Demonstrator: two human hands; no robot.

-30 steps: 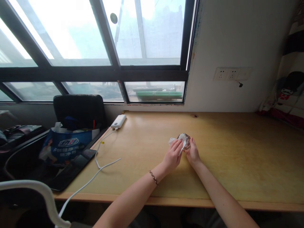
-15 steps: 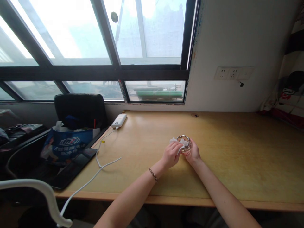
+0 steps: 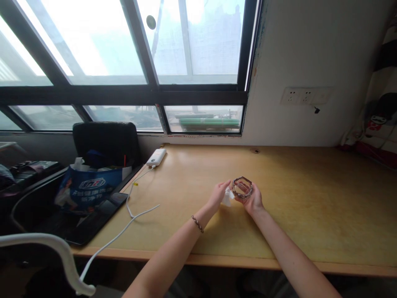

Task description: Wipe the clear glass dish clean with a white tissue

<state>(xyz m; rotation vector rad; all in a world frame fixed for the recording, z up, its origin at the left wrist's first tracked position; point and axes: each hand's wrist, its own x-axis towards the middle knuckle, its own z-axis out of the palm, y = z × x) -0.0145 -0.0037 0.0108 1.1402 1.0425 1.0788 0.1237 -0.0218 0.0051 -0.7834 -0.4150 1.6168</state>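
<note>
A clear, many-sided glass ashtray or bowl [image 3: 242, 179] is tilted so that its open top faces me, above the wooden desk. My right hand [image 3: 254, 199] is closed around its right side and underside. On the left, my left hand [image 3: 218, 194] holds a crumpled white tissue [image 3: 228, 196] between thumb and fingers, close beside the glass's left rim. Whether the tissue touches the glass is hard to tell. A braided bracelet [image 3: 197, 224] circles my left wrist.
A white power bank [image 3: 156, 157] with a white cable [image 3: 116, 235] lies at the desk's left edge. Beyond that edge a blue bag [image 3: 93, 186] sits by a black chair [image 3: 105, 142]. A window and a wall socket [image 3: 306, 96] are behind the desk [image 3: 310, 207].
My left hand has drawn back left and slightly down with the tissue, off the glass. The glass has turned so that its whole rim shows.
</note>
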